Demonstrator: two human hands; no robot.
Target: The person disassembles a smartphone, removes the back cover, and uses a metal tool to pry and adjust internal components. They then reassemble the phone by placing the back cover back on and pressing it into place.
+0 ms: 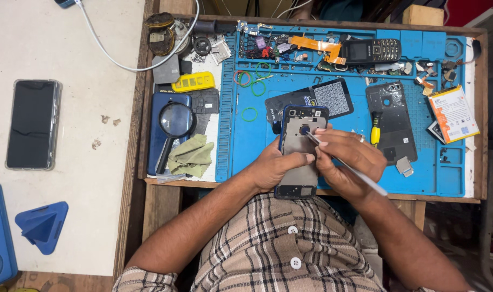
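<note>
**Opened phone upright in the left hand, tweezer tip at its far end**

Blue repair mat point(257, 157) covers most of the wooden table point(149, 135), and the work sits over its near edge, close to the person's chest.

The left hand point(273, 165) comes in from the near left, its grip clenched around the opened phone point(300, 157), with the thumb laid across the bare grey plate at mid-length. The phone's long axis runs near to far, slightly tilted: the camera end points to the far side, and the bottom end hangs just past the table's near edge.

The right hand point(346, 162) comes in from the near right, its grip pinched on a slim metal tweezer point(346, 167). The tool lies on a diagonal, its back end trailing near and right past the knuckles and its tip aimed far and left. That tip touches, or all but touches, a small dark part near the phone's far end, just short of the camera openings. So the point of work lies far and left of the right grip, and far of the left thumb, and the right hand is the nearer one to it.

Just right of the hands lie a dark back cover point(392, 119) and a yellow-handled screwdriver point(374, 132). A magnifying glass point(173, 127) and a green cloth point(192, 154) rest well to the left. A second phone point(33, 124) lies far left on the pale surface.
</note>
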